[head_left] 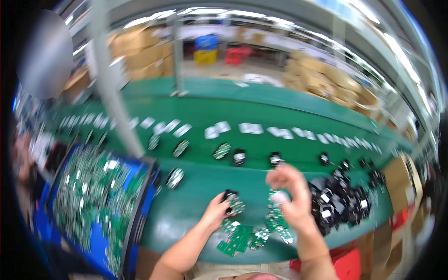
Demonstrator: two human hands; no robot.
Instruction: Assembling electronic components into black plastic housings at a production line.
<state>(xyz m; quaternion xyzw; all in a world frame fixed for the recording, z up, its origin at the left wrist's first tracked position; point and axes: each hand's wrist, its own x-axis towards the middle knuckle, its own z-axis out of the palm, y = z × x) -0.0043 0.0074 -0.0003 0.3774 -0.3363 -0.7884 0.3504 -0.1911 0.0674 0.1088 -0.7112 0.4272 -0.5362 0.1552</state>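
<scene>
Right hand (pixel 296 193), grip released, hovers while left hand (pixel 215 211) grasps a black part (pixel 229 195), white labels (pixel 325 214) unreadable.

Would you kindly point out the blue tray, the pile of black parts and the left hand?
Blue tray (pixel 98 235), head view: bare blue patch.
Pile of black parts (pixel 344 208), head view: its middle.
Left hand (pixel 215 211), head view: middle of the hand.

Strip lights (pixel 247 13) glow overhead; beyond the green desk (pixel 186 200), brown cardboard boxes (pixel 142 51) stand far left and far right, with pale floor (pixel 223 71) between them.
</scene>
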